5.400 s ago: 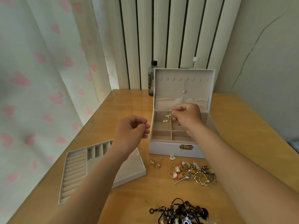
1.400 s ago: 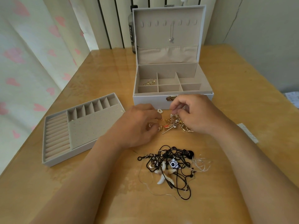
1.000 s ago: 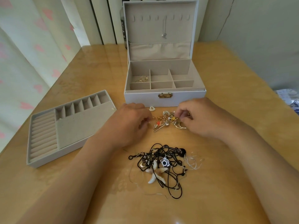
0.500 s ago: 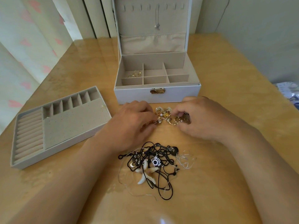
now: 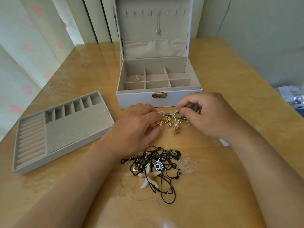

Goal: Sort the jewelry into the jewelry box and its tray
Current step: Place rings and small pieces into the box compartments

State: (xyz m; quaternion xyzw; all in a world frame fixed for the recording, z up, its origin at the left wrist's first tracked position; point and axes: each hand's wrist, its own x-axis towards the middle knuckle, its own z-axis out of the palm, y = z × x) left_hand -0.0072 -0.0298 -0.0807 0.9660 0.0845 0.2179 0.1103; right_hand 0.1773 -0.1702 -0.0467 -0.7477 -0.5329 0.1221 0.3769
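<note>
The left hand (image 5: 136,127) and right hand (image 5: 209,116) each pinched pieces of the tangled heap of gold jewelry (image 5: 171,120), probably to tease one free. It lay just before the open white jewelry box (image 5: 136,98).

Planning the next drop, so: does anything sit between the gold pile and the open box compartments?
Nothing visible does. The gold pile lies just in front of the open box, whose lid stands upright; only the box's low front wall lies between.
</note>
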